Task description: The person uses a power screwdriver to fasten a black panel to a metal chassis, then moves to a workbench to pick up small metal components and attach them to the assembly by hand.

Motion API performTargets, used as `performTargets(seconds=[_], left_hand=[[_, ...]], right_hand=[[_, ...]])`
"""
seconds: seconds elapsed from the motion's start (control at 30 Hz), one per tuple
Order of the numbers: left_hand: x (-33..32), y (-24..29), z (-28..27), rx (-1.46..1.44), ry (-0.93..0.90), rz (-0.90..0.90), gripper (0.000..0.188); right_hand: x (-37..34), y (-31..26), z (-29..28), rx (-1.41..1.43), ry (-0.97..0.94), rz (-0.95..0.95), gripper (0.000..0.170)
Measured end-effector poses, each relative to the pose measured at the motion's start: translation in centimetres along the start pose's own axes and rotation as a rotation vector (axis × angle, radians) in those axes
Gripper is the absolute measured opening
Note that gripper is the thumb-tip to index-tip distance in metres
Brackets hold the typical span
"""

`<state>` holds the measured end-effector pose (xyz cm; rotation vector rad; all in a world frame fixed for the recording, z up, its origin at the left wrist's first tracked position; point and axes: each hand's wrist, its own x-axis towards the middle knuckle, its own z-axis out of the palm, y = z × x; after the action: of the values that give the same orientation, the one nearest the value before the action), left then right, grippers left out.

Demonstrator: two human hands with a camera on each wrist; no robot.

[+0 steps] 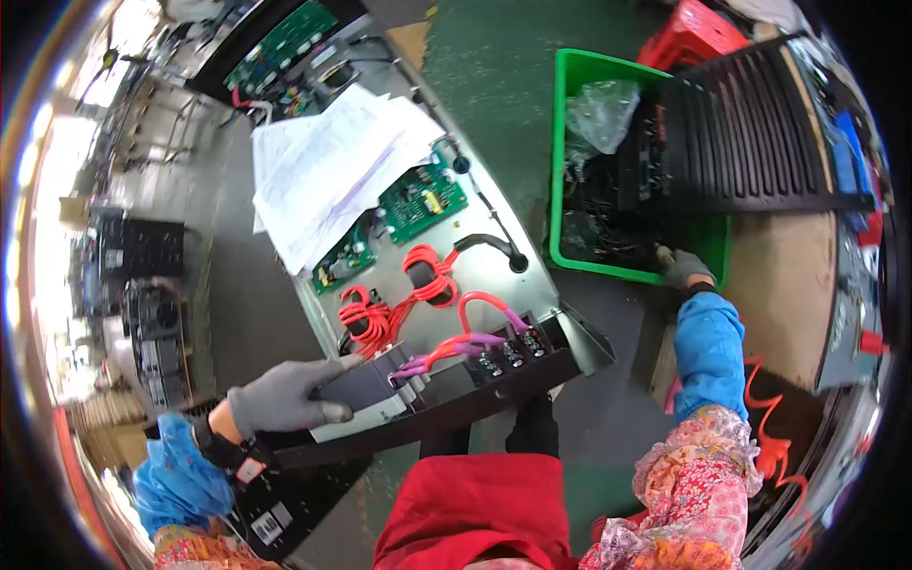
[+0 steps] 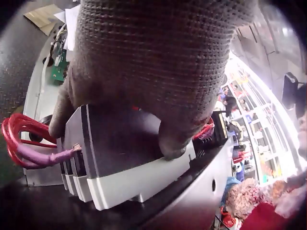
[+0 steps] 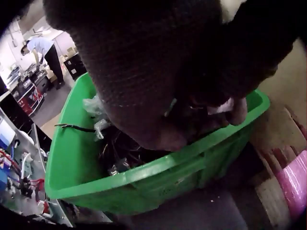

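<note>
My gloved left hand grips a grey-and-white block, thumb and fingers on opposite sides. The block sits at the near edge of a metal chassis, beside black terminals. Purple-sleeved red cables run between them. Bundled red wires lie behind the block. My gloved right hand reaches over the near rim of a green bin, above dark cables. Something pale shows by its fingers in the right wrist view; whether they hold it is unclear.
Papers cover part of the green circuit boards on the chassis. A black slatted panel rests across the bin's right side, and a clear plastic bag lies inside. Behind the bin is a red object. A person bends over in the background.
</note>
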<state>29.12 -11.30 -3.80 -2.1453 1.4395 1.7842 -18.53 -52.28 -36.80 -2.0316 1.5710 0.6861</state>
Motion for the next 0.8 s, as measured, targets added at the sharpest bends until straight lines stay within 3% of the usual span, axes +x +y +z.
performTargets(seconds=[0.03, 0.07, 0.1, 0.13, 0.2, 0.3, 0.37, 0.47, 0.5, 0.53, 0.57, 0.67, 0.7, 0.8], left_hand=[[0.1, -0.2, 0.1, 0.002, 0.012, 0.026, 0.077], [0.0, -0.4, 0.2, 0.005, 0.020, 0.051, 0.076], [0.0, -0.7, 0.4, -0.012, 0.042, 0.082, 0.075], [0.1, 0.1, 0.0, -0.032, -0.008, -0.021, 0.074], [0.0, 0.1, 0.0, -0.060, -0.053, -0.084, 0.072], [-0.6, 1.0, 0.1, -0.119, -0.027, -0.028, 0.071], [-0.9, 1.3, 0.0, -0.096, -0.051, -0.056, 0.070], [-1.1, 0.8, 0.2, -0.015, -0.031, -0.017, 0.070], [-1.4, 0.6, 0.3, -0.003, -0.004, 0.023, 0.071], [-1.7, -0.1, 0.5, 0.000, 0.015, 0.059, 0.071], [-1.3, -2.2, 0.3, -0.134, -0.057, 0.181, 0.070], [-2.6, -5.2, -1.2, -0.203, -0.162, 0.259, 0.073], [-3.4, -6.1, -0.9, -0.344, -0.174, 0.301, 0.078], [-3.2, -9.3, 0.6, -0.364, -0.050, 0.421, 0.092]], right_hand=[[0.4, 0.4, -0.7, -0.002, -0.100, -0.013, 0.056], [2.6, 2.7, 1.6, -0.058, 0.106, 0.010, 0.066], [1.4, 1.6, -0.1, -0.052, -0.009, 0.058, 0.065], [2.1, 2.6, 0.3, -0.038, -0.074, 0.033, 0.064], [-2.6, 0.5, -2.1, 0.022, -0.071, 0.042, 0.060], [-4.8, -0.6, -1.6, -0.089, 0.137, -0.074, 0.067], [-7.6, -3.8, -2.5, 0.307, 0.455, -0.367, 0.056], [-24.9, -16.2, -10.5, 1.042, 0.504, -0.693, 0.041], [-29.2, -18.4, -11.5, 1.033, 0.527, -0.850, 0.039], [-33.1, -20.6, -13.1, 0.623, 0.723, -1.089, 0.039], [-35.8, -22.7, -13.8, 0.453, 0.738, -1.236, 0.041], [-37.5, -26.8, -11.4, 0.134, 0.721, -1.281, 0.049], [-37.2, -27.0, -10.3, 0.092, 0.768, -1.281, 0.051], [-35.4, -27.5, -7.8, -0.009, 0.976, -1.301, 0.053]])
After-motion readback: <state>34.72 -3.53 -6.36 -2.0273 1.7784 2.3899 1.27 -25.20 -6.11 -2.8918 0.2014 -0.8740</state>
